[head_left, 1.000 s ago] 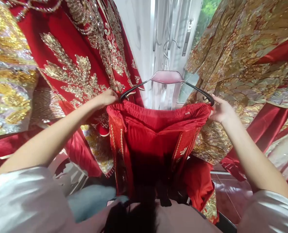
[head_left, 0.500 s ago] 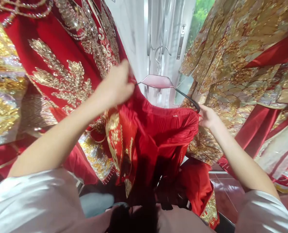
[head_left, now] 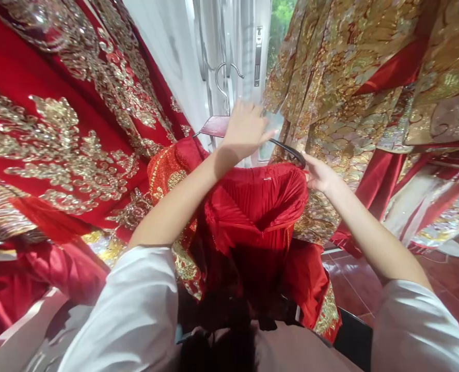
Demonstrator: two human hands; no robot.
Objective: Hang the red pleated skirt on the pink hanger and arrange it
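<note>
A red dress (head_left: 260, 206) with pleated fabric and gold-patterned edges hangs in front of me on a clothes hanger (head_left: 287, 148) with a metal hook and a pinkish centre plate. At the hanger's dark right end, my right hand (head_left: 319, 174) is closed around the tip, beside the dress's shoulder. My left hand (head_left: 248, 130) is in front of the hanger's middle, partly blurred, fingers spread and holding nothing visible. It covers part of the centre plate. The left shoulder of the dress sits over the hanger's left end.
To the left hangs a red gown (head_left: 59, 139) with heavy gold beading. Gold sequinned garments (head_left: 337, 113) fill the right side. A white curtain (head_left: 167, 46) and a door frame with a latch (head_left: 258, 57) are behind. Reddish floor tiles (head_left: 349, 289) show at lower right.
My left hand has moved right, from the hanger's left end to its middle, and its fingers have opened. My right hand keeps hold of the right end. The view has shifted.
</note>
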